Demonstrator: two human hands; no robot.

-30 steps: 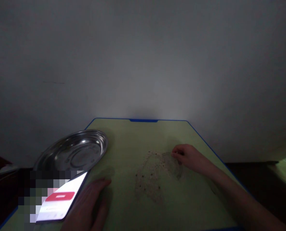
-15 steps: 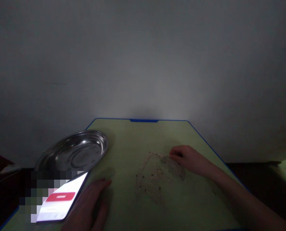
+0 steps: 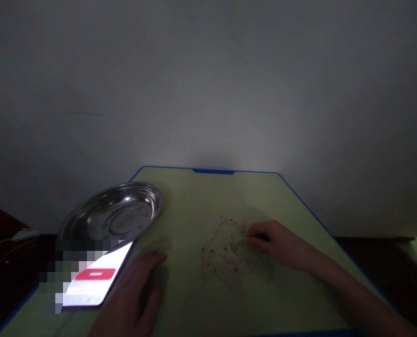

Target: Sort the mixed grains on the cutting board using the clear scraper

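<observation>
- Head view: a shiny metal basin (image 3: 147,194) sits on the pale green, blue-edged desk (image 3: 189,290), and serves as the landmark here.
- The speckled piece (image 3: 226,262), pale, lacy and dotted with dark spots, lies on the desk to the right of the basin and a little nearer the person; the dim light does not show its material.
- The right hand (image 3: 277,238), farther right of the basin, has thumb and fingertips pinched together on the sheer far-right edge of the speckled piece.
- The left hand (image 3: 133,290), on the person's side of the basin, is loose and slightly curled, with nothing seen in its grasp; its palm is hidden.
- A phone (image 3: 96,285) with a lit white screen and a red bar lies between the basin and the person, just beside the left hand; its far-left part is pixelated.
- Behind the basin rises a grey wall (image 3: 208,89); left of it is a small white object (image 3: 25,234) with a cord.
</observation>
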